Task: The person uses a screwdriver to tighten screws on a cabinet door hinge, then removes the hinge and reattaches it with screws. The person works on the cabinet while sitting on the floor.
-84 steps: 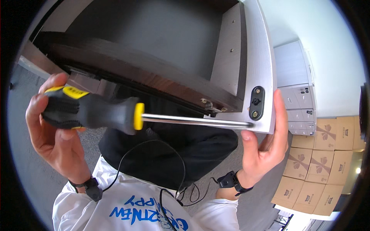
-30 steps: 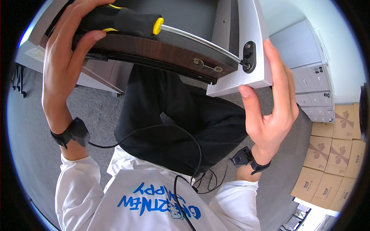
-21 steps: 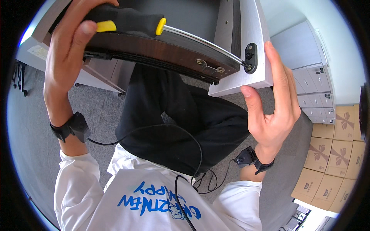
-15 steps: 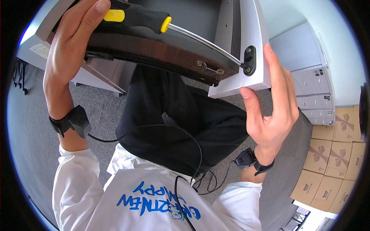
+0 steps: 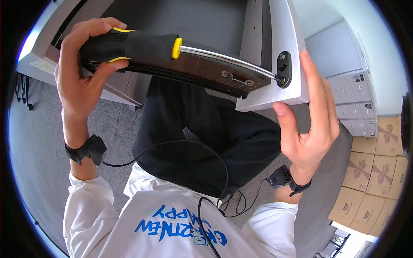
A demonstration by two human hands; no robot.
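Observation:
My left hand [image 5: 86, 81] grips the black and yellow handle of a screwdriver [image 5: 142, 45]. Its steel shaft runs to the right, and the tip sits at a black oval fitting [image 5: 284, 69] on a pale grey panel [image 5: 284, 34]. My right hand [image 5: 307, 124] holds the panel's lower right corner, thumb under the edge and fingers up its side. A dark wood-grain board [image 5: 202, 71] with a small metal bracket [image 5: 234, 79] lies under the shaft.
Stacked cardboard boxes [image 5: 372, 172] stand at the right, below grey cabinets with drawers [image 5: 355, 99]. Grey carpet [image 5: 38, 142] covers the floor. A black cable [image 5: 193, 146] loops over my dark trousers. Black bands are on both wrists.
Over the earlier frames the panel and screwdriver rose toward the top of the view and my left hand shifted its grip on the handle. My right hand stays on the panel's corner.

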